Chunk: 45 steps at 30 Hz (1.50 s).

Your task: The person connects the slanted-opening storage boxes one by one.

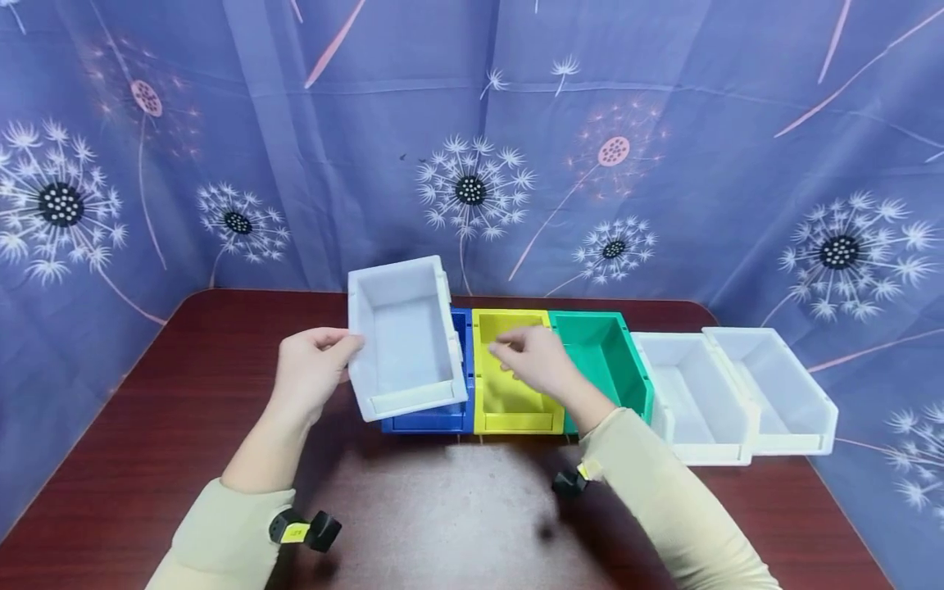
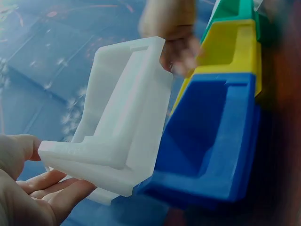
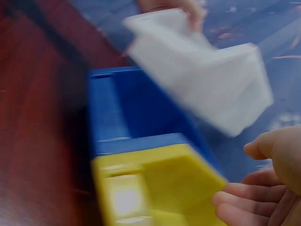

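My left hand [image 1: 304,373] pinches the left wall of a white storage bin [image 1: 406,344], thumb on one side and fingers beneath, as the left wrist view shows. The bin is tilted and raised, overlapping the blue bin [image 1: 435,423] in the head view. Over the yellow bin [image 1: 519,423] hovers my right hand [image 1: 542,360], fingers loosely bent with nothing between them. In the right wrist view its thumb and fingers [image 3: 249,194] stand apart, and the white bin lies beyond them, blurred.
A green bin [image 1: 601,352] adjoins the yellow one. Two more white bins, a nearer one [image 1: 686,385] and a farther one [image 1: 782,385], continue the row rightward. Everything stands on a dark red table [image 1: 147,459]. Behind it hangs a blue curtain [image 1: 369,164] with a dandelion print.
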{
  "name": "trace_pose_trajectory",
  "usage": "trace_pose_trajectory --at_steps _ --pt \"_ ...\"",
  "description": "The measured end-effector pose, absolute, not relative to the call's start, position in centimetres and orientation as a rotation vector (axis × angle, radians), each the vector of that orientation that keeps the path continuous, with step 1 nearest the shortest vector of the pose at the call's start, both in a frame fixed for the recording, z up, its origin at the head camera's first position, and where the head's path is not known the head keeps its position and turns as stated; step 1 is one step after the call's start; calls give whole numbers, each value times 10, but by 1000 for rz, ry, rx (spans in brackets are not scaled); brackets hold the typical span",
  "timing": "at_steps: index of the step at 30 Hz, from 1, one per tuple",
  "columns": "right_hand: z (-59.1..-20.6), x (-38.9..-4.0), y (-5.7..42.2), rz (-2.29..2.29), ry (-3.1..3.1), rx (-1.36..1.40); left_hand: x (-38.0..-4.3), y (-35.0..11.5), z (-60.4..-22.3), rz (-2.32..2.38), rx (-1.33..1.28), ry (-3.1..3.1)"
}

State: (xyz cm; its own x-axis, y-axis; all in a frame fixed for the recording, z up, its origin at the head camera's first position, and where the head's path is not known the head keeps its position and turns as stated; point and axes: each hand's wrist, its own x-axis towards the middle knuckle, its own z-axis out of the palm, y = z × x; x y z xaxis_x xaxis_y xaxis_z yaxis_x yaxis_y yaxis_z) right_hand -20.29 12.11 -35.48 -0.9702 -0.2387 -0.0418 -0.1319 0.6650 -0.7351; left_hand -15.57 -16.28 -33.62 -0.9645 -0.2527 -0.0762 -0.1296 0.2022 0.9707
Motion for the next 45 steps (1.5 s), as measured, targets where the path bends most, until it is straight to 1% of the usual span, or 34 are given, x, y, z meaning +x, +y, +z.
trace_pose_trajectory --at_steps 4,9,15,19,24,29,34,45 --pt "-372 -202 105 -1168 2710 -226 -153 -181 -333 -1889 436 -2287" --pt "-378 -202 89 -1132 2719 -88 -149 -209 -332 -1819 522 -2270" --pt "-380 -202 80 -1007 2748 -84 -144 -243 -339 -1727 585 -2343" --pt "-381 -202 77 -1030 2736 -55 -142 -257 -349 -1669 632 -2411" --pt "-381 -200 75 -1068 2722 -59 -142 -270 -367 -1571 611 -2521" --pt "-379 -197 74 -1064 2753 -90 -143 -275 -385 -1520 547 -2613" --pt "-370 -193 76 -1155 2699 -49 -146 -271 -396 -1588 509 -2668" --pt "-349 -194 90 -1250 2665 -112 -152 -263 -394 -1683 390 -2730"
